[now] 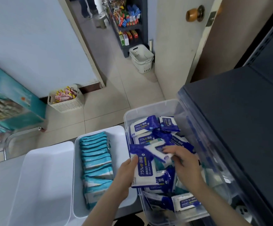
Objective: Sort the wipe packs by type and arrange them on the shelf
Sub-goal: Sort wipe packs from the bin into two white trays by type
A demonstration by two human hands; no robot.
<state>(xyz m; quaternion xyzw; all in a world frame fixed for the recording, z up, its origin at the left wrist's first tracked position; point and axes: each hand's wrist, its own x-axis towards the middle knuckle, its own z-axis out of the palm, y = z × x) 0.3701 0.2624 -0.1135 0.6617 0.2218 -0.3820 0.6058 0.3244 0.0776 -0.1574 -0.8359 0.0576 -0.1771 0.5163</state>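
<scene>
A clear plastic bin (129, 118) holds a heap of blue-and-white alcohol wipe packs (143, 127). My left hand (126, 172) grips one such pack (144, 170) by its left edge, above the bin's near left side. My right hand (184, 162) pinches another blue-and-white pack (158, 153) just above the heap. A white tub (118, 134) to the left holds a row of teal wipe packs (96, 157) standing on edge. Further left stands a second white tub (42, 180) with nothing in it. The dark shelf (240, 121) runs along the right.
A cream basket of pink snack packs (65, 97) sits on the tiled floor by the wall. A white basket (141, 57) stands by a far snack rack (129, 23). An open door with a brass knob (195, 13) is behind the shelf. A person's legs (86, 7) show at the top.
</scene>
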